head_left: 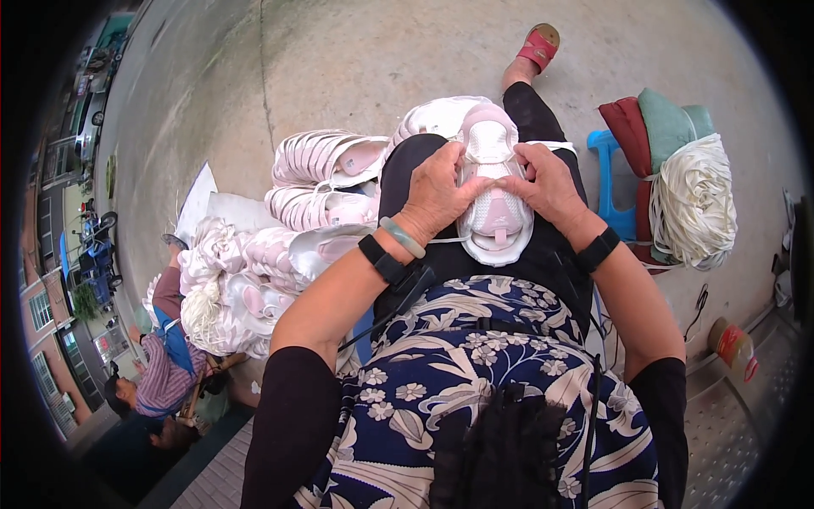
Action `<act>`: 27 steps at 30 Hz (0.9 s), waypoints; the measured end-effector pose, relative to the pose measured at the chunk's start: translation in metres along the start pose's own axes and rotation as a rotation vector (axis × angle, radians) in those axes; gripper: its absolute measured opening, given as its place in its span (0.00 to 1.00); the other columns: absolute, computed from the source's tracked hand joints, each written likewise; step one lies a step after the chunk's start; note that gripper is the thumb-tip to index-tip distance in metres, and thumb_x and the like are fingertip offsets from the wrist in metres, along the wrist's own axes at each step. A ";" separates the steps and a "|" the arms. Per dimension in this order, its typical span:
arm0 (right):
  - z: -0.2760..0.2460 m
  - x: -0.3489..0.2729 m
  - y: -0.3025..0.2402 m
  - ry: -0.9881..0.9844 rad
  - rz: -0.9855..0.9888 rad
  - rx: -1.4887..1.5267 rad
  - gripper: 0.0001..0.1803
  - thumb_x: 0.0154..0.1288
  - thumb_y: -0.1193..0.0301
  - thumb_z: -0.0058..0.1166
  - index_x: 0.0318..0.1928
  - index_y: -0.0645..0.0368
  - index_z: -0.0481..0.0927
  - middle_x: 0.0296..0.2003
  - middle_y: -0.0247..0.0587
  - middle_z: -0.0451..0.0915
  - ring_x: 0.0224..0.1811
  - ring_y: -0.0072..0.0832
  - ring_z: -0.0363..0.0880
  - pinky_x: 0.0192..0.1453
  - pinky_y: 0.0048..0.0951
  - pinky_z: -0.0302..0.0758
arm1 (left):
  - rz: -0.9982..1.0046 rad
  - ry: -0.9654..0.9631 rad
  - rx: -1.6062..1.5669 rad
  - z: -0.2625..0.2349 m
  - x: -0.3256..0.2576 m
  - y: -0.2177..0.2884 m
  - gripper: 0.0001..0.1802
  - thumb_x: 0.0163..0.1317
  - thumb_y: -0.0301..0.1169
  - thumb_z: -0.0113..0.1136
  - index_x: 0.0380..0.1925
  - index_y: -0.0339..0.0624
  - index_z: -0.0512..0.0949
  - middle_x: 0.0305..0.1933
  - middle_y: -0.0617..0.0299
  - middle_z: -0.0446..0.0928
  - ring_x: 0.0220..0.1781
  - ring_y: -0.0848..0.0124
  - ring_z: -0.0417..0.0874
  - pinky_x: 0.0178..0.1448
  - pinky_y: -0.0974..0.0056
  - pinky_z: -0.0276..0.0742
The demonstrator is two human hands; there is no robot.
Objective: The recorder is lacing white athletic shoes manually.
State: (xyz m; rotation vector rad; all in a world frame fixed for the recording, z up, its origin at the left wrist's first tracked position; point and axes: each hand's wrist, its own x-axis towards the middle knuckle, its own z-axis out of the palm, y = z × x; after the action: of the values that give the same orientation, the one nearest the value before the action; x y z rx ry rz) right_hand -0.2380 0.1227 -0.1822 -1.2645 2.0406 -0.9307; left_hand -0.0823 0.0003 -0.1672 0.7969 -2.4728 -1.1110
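A pink and white shoe upper (496,216) lies across my lap, its mesh tongue part facing up. My left hand (437,188) grips its left edge, thumb pressed in toward the middle. From the other side my right hand (551,191) pinches the right edge, and both thumbs nearly meet over the lace area. A white lace (555,145) runs out beside my right hand over my thigh. Whatever lies between the fingertips is too small to make out. Just beyond my left hand is another white upper (437,114), partly hidden by my knee.
Rows of stacked shoe uppers (326,161) and a bundled heap of them (246,263) lie at the left. On the right, a blue stool (604,174) stands by folded cloths (666,127) and a bundle of white laces (695,204). A bottle (736,346) and seated people (165,373) are nearby.
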 end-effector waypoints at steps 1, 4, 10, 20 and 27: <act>-0.002 0.001 0.000 0.002 0.001 0.000 0.25 0.49 0.62 0.61 0.45 0.65 0.74 0.34 0.44 0.74 0.32 0.36 0.75 0.39 0.32 0.71 | 0.001 -0.002 0.000 -0.001 -0.001 0.000 0.20 0.44 0.35 0.69 0.31 0.37 0.69 0.26 0.62 0.72 0.21 0.73 0.72 0.28 0.68 0.71; -0.006 0.001 0.001 -0.067 0.052 -0.016 0.23 0.49 0.65 0.60 0.45 0.64 0.73 0.33 0.45 0.74 0.32 0.36 0.74 0.39 0.33 0.71 | 0.032 -0.037 0.021 -0.002 0.000 0.002 0.20 0.44 0.37 0.68 0.31 0.36 0.71 0.26 0.59 0.73 0.22 0.68 0.74 0.30 0.66 0.72; 0.002 -0.009 0.007 0.058 -0.141 -0.027 0.17 0.50 0.74 0.52 0.44 0.64 0.73 0.33 0.48 0.73 0.37 0.42 0.74 0.44 0.37 0.71 | -0.015 -0.201 0.312 -0.006 -0.001 0.018 0.15 0.48 0.34 0.60 0.28 0.35 0.70 0.21 0.48 0.74 0.25 0.53 0.78 0.31 0.56 0.74; 0.010 -0.007 0.010 0.134 -0.355 -0.079 0.12 0.52 0.81 0.45 0.38 0.60 0.74 0.31 0.44 0.71 0.35 0.40 0.72 0.41 0.32 0.70 | 0.029 -0.231 0.478 0.005 0.003 0.014 0.08 0.49 0.27 0.51 0.27 0.32 0.69 0.20 0.42 0.74 0.28 0.47 0.79 0.35 0.51 0.75; 0.001 -0.009 0.002 0.082 -0.270 -0.077 0.11 0.50 0.72 0.52 0.37 0.58 0.75 0.30 0.43 0.71 0.37 0.39 0.73 0.40 0.34 0.70 | -0.028 -0.268 0.226 -0.008 0.003 0.005 0.09 0.49 0.28 0.49 0.27 0.32 0.69 0.21 0.39 0.73 0.29 0.43 0.76 0.35 0.49 0.71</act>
State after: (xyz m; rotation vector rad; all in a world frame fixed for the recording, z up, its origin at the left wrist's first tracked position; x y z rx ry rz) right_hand -0.2347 0.1310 -0.1830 -1.5968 2.0173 -1.0484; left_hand -0.0833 -0.0034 -0.1579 0.7907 -2.8583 -1.0172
